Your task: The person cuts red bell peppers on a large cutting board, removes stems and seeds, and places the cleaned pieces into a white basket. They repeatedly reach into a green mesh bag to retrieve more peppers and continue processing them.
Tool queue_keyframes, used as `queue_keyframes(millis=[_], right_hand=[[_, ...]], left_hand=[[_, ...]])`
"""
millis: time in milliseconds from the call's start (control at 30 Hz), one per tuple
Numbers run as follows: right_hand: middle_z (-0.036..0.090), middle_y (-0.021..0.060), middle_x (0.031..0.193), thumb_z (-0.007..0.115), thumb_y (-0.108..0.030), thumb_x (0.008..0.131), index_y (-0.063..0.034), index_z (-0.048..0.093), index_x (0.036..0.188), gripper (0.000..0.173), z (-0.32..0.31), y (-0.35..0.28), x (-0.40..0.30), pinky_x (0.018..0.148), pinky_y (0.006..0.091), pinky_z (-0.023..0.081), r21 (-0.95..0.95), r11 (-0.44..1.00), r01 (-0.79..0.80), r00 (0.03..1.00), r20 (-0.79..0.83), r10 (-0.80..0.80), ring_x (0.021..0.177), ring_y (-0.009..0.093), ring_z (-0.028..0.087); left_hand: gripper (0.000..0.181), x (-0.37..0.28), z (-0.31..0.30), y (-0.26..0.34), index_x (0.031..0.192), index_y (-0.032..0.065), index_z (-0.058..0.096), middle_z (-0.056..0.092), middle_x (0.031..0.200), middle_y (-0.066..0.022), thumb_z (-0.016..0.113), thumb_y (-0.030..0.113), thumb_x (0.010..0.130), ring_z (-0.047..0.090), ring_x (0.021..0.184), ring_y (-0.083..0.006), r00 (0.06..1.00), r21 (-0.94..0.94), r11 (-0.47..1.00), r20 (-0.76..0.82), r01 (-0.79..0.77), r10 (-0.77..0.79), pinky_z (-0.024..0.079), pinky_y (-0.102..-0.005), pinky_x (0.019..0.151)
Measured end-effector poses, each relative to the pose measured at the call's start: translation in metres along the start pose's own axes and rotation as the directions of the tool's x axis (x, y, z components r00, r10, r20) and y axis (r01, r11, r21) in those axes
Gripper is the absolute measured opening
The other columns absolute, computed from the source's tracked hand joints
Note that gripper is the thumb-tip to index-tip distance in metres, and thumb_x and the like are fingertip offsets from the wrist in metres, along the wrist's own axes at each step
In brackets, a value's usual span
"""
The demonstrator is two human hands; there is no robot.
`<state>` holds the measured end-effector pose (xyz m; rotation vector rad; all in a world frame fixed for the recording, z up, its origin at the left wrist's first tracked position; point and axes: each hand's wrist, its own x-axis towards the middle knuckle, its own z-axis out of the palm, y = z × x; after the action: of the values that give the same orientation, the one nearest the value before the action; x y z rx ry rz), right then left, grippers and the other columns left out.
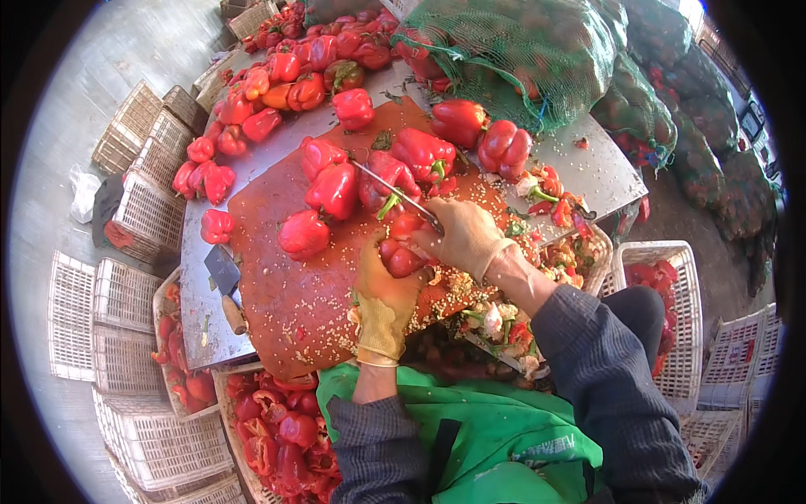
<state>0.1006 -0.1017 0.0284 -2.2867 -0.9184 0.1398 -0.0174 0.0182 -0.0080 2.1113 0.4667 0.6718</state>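
My left hand (pixel 385 296), in a yellowed work glove, is closed around a red bell pepper (pixel 402 259) over the near edge of the orange-brown cutting board (pixel 277 315). A knife (pixel 398 191) is in my gloved right hand (pixel 465 234), its narrow blade pointing away to the upper left. The right hand's fingers are close against the held pepper; whether they touch it is hard to tell. Several whole red bell peppers (pixel 332 190) lie on the board just beyond both hands. Pale pepper seeds (pixel 315 321) are scattered around the left hand.
A broad-bladed tool with a wooden handle (pixel 223 272) lies at the metal table's left. Green mesh sacks (pixel 522 57) of peppers stand at the back. Pepper cores (pixel 494 320) pile up by my right forearm. Plastic crates (pixel 165 441) flank the table; a crate (pixel 228 403) near my left holds opened peppers.
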Motion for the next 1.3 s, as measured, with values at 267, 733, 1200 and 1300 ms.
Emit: queue_keyframes(millis=[267, 733, 1200, 1300], right_hand=[[0.068, 0.0204, 0.081, 0.07, -0.033, 0.082, -0.0079, 0.067, 0.104, 0.033, 0.001, 0.025, 0.019, 0.072, 0.0472, 0.052, 0.035, 0.994, -0.107, 0.993, -0.053, 0.109, 0.08, 0.04, 0.067], [0.068, 0.0189, 0.091, 0.066, -0.03, 0.086, -0.0073, 0.062, 0.106, 0.03, 0.014, 0.032, -0.006, 0.076, 0.0489, 0.053, 0.087, 0.996, -0.026, 0.983, -0.18, 0.042, 0.087, 0.04, 0.066], [0.062, 0.0177, 0.102, 0.076, -0.017, 0.074, -0.0069, 0.063, 0.112, 0.041, -0.007, -0.009, -0.055, 0.078, 0.0455, 0.053, 0.252, 0.968, 0.014, 0.979, -0.2, 0.038, 0.092, 0.036, 0.065], [0.062, 0.014, 0.099, 0.077, -0.012, 0.07, -0.007, 0.058, 0.118, 0.052, 0.018, -0.014, -0.063, 0.073, 0.0403, 0.054, 0.126, 0.987, 0.102, 0.964, -0.259, -0.067, 0.085, 0.033, 0.066]], left_hand=[[0.042, 0.006, 0.001, -0.022, 0.116, 0.0016, 0.057, 0.061, 0.102, -0.0033, 0.071, 0.003, 0.077, 0.059, 0.094, -0.0147, 0.967, -0.679, 0.702, 0.047, 0.216, -0.251, 0.049, -0.0295, 0.089], [0.034, -0.006, -0.009, -0.016, 0.112, 0.0007, 0.06, 0.065, 0.107, -0.0123, 0.062, 0.022, 0.086, 0.064, 0.099, -0.0256, 0.935, -0.959, 0.162, 0.177, 0.235, -0.306, 0.054, -0.0428, 0.089], [0.034, -0.01, -0.007, -0.004, 0.115, 0.0035, 0.059, 0.064, 0.11, -0.0114, 0.06, 0.029, 0.092, 0.063, 0.102, -0.0256, 0.917, -0.903, 0.269, 0.246, 0.335, -0.315, 0.054, -0.0439, 0.088], [0.032, -0.009, 0.0, -0.005, 0.112, 0.0045, 0.059, 0.064, 0.109, -0.0105, 0.06, 0.029, 0.092, 0.063, 0.1, -0.0253, 0.905, -0.941, 0.123, 0.26, 0.316, -0.338, 0.054, -0.0445, 0.088]])
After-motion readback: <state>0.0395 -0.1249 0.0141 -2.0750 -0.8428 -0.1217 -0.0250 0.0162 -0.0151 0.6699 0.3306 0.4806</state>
